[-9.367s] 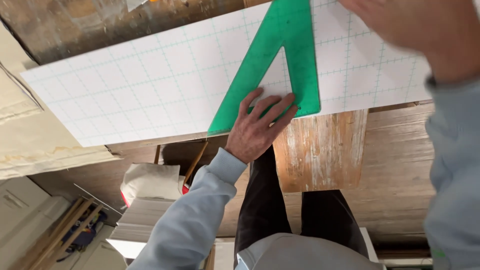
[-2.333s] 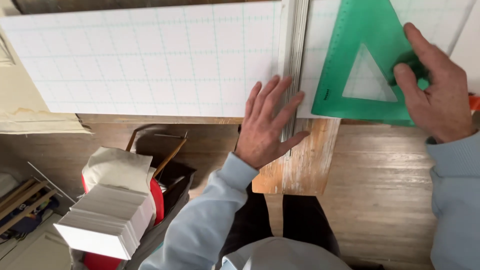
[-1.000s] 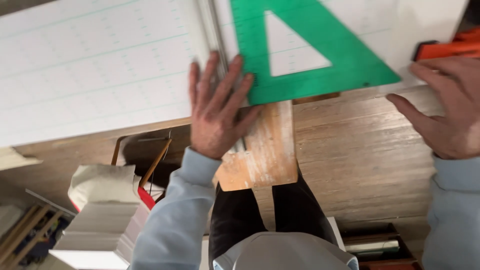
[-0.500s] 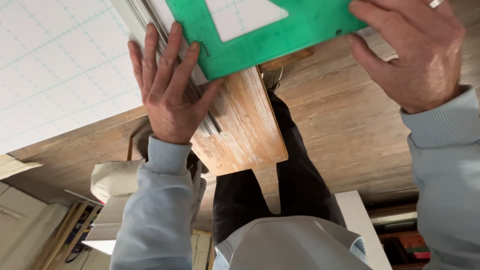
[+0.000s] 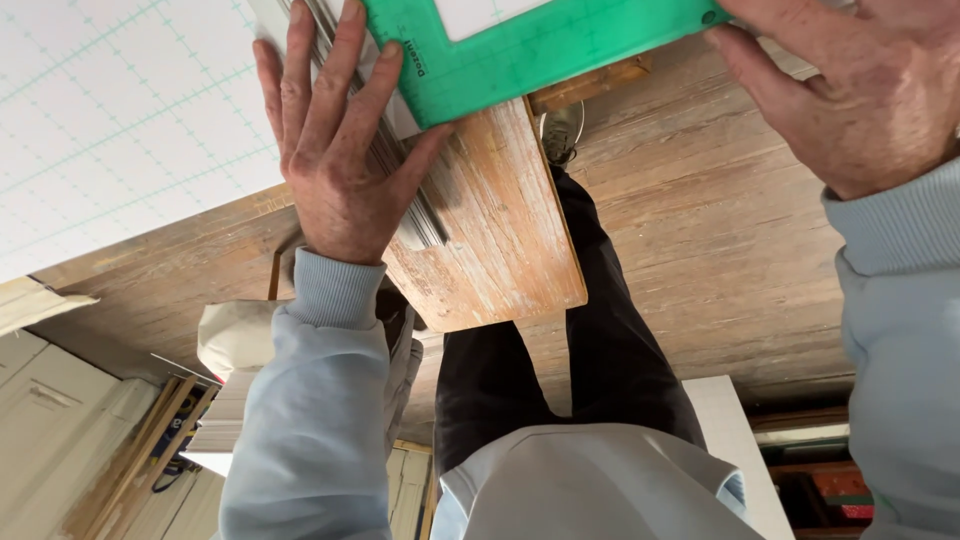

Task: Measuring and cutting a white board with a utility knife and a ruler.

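My left hand (image 5: pixel 340 150) lies flat, fingers spread, on a long grey metal straightedge (image 5: pixel 425 225) and the edge of a white gridded board (image 5: pixel 120 120). A green plastic set square (image 5: pixel 530 50) lies on the board at the top, its corner touching my left thumb. My right hand (image 5: pixel 850 90) presses on the set square's right end with fingers curled over it. A worn wooden plank (image 5: pixel 500 240) sticks out under the straightedge toward me.
Below is a wooden plank floor (image 5: pixel 720 260) with my dark trouser legs (image 5: pixel 560 380) and a shoe (image 5: pixel 562 130). A pale sack (image 5: pixel 240 335) and a stack of white sheets (image 5: pixel 225 440) sit at the lower left beside cream panels (image 5: pixel 60 420).
The view has tilted and closed in on my hands. My left hand stays flat on the straightedge. My right hand has come onto the green set square's right end.
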